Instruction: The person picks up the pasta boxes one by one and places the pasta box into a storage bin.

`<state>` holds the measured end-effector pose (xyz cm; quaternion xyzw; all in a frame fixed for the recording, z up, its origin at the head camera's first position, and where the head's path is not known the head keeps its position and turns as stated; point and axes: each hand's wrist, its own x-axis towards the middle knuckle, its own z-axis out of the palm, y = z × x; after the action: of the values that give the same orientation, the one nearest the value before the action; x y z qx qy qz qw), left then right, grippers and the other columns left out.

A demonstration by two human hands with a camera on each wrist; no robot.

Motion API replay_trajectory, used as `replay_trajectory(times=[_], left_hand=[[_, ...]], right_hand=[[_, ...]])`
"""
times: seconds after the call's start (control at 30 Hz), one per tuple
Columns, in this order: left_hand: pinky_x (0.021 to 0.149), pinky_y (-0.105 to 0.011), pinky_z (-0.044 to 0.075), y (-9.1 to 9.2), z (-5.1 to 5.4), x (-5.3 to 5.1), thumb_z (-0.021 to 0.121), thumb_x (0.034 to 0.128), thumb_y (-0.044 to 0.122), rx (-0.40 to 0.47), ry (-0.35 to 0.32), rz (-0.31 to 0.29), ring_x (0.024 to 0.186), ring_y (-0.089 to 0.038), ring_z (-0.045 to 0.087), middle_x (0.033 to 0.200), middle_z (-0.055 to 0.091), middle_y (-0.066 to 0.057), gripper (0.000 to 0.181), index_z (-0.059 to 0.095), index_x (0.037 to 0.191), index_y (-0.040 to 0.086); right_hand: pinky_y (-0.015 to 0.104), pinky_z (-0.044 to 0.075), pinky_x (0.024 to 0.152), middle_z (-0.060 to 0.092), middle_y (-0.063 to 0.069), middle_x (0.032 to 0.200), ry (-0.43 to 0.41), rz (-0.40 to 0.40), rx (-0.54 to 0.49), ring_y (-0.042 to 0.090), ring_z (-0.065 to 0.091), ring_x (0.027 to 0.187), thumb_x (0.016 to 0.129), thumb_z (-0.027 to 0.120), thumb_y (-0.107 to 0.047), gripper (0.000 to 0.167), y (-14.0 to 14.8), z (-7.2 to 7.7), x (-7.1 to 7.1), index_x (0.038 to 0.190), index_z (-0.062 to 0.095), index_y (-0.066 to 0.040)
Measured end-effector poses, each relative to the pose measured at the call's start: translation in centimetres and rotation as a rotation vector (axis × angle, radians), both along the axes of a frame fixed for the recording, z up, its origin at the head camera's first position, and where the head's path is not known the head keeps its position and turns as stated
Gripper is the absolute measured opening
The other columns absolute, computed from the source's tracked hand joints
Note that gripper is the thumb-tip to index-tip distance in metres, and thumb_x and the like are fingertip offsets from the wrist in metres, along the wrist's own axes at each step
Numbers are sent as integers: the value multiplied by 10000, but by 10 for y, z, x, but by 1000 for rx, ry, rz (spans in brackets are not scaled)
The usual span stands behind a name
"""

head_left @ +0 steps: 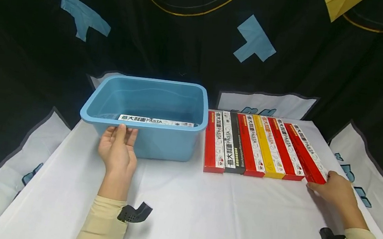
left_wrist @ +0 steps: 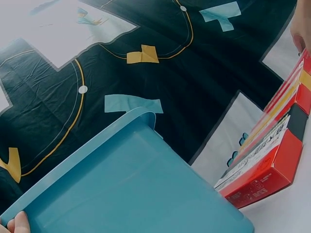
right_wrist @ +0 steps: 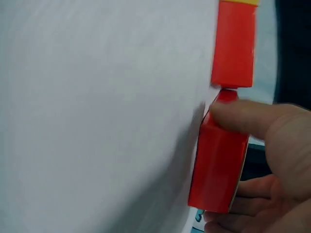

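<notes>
A: How are the hands placed?

B: Well apart. The near end of the rightmost red-and-white oblong cardboard pasta box [head_left: 304, 151] is gripped by the right hand [head_left: 335, 191]; the front rim of the blue rectangular plastic tub [head_left: 160, 143] is held by the left hand [head_left: 118, 150].

A: And the box's long axis?

B: It is directed away and leftward from the right hand, the nearer one. Beside it, five red, black and yellow cardboard boxes [head_left: 253, 145] are aligned; beyond these, leftward, the tub is set.
</notes>
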<state>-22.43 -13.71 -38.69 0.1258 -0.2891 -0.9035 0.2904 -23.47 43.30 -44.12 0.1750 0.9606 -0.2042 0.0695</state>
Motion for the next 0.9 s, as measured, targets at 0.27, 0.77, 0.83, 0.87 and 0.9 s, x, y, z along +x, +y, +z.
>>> replay_trajectory(times=[0.27, 0.77, 0.83, 0.87, 0.9], left_hand=[[935, -342, 540, 0, 0, 1, 644, 927, 64, -42, -3, -8, 938, -191, 578, 1151, 475, -148, 288, 455, 1136, 3], [928, -345, 544, 0, 0, 0, 625, 940, 36, -28, 4, 7, 926, -194, 598, 1157, 498, -158, 262, 472, 1143, -24], [924, -344, 546, 0, 0, 0, 626, 940, 36, -29, 0, 7, 929, -193, 600, 1162, 499, -157, 265, 475, 1150, -20], [923, -343, 546, 0, 0, 0, 624, 941, 36, -30, -1, 6, 931, -193, 600, 1164, 500, -158, 265, 476, 1154, -20], [922, -343, 547, 0, 0, -1, 624, 941, 36, -32, -2, 4, 930, -191, 602, 1166, 502, -159, 270, 477, 1160, -21]], right_hand=[[624, 551, 776, 351, 396, 1343, 210, -128, -115, 540, 336, 1176, 827, 720, -497, 1001, -4, 1, 13, 1453, 243, 123], [332, 518, 972, 382, 34, 1531, 491, -477, -367, 265, 337, 1366, 824, 725, -510, 815, -31, 42, 33, 1512, 351, -284], [319, 494, 998, 386, 8, 1530, 508, -514, -382, 246, 349, 1365, 820, 737, -495, 800, -33, 46, 37, 1502, 357, -322], [346, 466, 1030, 381, -14, 1532, 520, -532, -396, 234, 349, 1371, 819, 742, -484, 793, -34, 48, 39, 1498, 357, -342], [375, 435, 1057, 378, -35, 1533, 534, -546, -412, 220, 348, 1378, 818, 748, -473, 787, -36, 50, 41, 1493, 359, -361]])
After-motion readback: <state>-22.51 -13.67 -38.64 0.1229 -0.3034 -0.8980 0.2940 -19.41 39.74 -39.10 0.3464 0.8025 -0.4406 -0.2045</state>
